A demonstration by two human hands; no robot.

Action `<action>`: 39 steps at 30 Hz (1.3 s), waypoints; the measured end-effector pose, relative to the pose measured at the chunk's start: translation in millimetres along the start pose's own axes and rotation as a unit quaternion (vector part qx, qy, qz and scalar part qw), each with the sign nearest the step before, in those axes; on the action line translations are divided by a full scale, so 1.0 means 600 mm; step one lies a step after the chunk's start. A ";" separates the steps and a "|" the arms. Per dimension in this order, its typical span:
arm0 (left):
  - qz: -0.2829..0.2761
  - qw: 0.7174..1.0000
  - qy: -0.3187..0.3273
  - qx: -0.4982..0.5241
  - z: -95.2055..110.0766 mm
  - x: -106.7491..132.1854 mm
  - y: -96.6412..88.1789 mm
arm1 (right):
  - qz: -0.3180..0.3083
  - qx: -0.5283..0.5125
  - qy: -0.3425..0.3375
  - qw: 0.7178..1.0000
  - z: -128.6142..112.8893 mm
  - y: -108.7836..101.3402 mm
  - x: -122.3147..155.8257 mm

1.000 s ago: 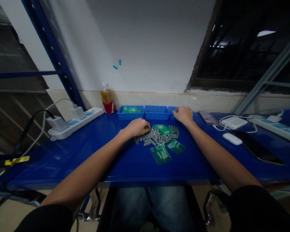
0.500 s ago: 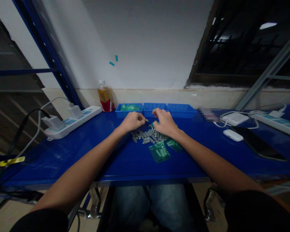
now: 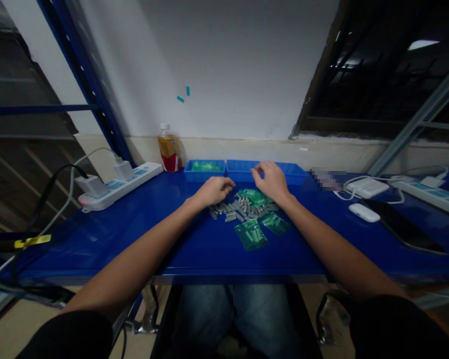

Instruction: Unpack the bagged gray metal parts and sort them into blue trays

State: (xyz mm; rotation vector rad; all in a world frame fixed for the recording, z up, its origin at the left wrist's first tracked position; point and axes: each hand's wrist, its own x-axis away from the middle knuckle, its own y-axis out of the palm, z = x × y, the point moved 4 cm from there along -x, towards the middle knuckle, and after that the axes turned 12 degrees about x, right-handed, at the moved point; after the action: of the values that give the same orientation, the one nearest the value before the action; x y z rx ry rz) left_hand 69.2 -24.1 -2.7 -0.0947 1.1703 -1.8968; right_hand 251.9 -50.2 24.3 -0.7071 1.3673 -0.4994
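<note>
My left hand is at the left edge of a pile of small silvery metal cylinders, thumb and fingers slightly apart, nothing visible in them. Above the pile's right side hovers my right hand, curved and open, its fingertips in front of the middle blue bin. Below the hands, a green plastic bag lies on top of the cylinders. Nearer to me is a flat green bag with cylinders inside, and another green bag lies right beside it.
The left blue bin contains green bags. A drink bottle stands beside it. On the blue table, a power strip with plugs lies left; a white earphone case and a phone lie right.
My right hand has lifted away to the right, uncovering the green bag on the pile. My left hand's fingers have spread from a pinch. The view has shifted slightly.
</note>
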 end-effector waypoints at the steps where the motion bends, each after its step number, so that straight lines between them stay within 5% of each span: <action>1: -0.027 0.999 0.008 -0.030 0.000 -0.001 0.007 | -0.005 0.017 0.041 0.999 0.023 0.006 -0.006; 5: -0.084 0.993 0.013 -0.079 0.003 -0.007 0.025 | -0.050 0.081 0.184 0.978 0.101 0.032 -0.018; 9: -0.052 0.995 -0.004 -0.081 0.001 -0.006 0.020 | -0.097 0.094 0.207 0.969 0.118 0.048 -0.010; 14: -0.001 0.998 -0.053 -0.019 -0.014 0.003 0.006 | -0.050 0.024 0.062 0.997 0.050 0.021 0.007; 19: 0.055 0.974 -0.076 0.207 -0.013 0.000 -0.003 | -0.033 -0.073 -0.167 0.983 -0.049 -0.012 0.021; 25: 0.021 0.960 -0.039 0.275 0.007 -0.002 0.005 | -0.027 -0.069 -0.209 0.975 -0.073 -0.021 0.026; 28: 0.018 0.978 -0.022 0.208 0.006 0.000 0.008 | -0.024 -0.040 -0.163 0.986 -0.053 -0.017 0.019; 33: -0.051 0.998 0.026 -0.004 0.002 0.002 0.025 | -0.029 0.043 0.016 0.999 0.028 0.006 0.002; 39: -0.074 0.995 0.043 -0.052 0.000 -0.008 0.038 | -0.072 0.113 0.179 0.975 0.113 0.037 0.005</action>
State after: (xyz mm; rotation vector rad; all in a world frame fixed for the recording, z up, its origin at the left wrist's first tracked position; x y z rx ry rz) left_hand 86.4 -24.6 -18.3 -0.1620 1.3532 -1.9839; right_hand 317.5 -25.6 9.8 -0.5480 1.5688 -0.9182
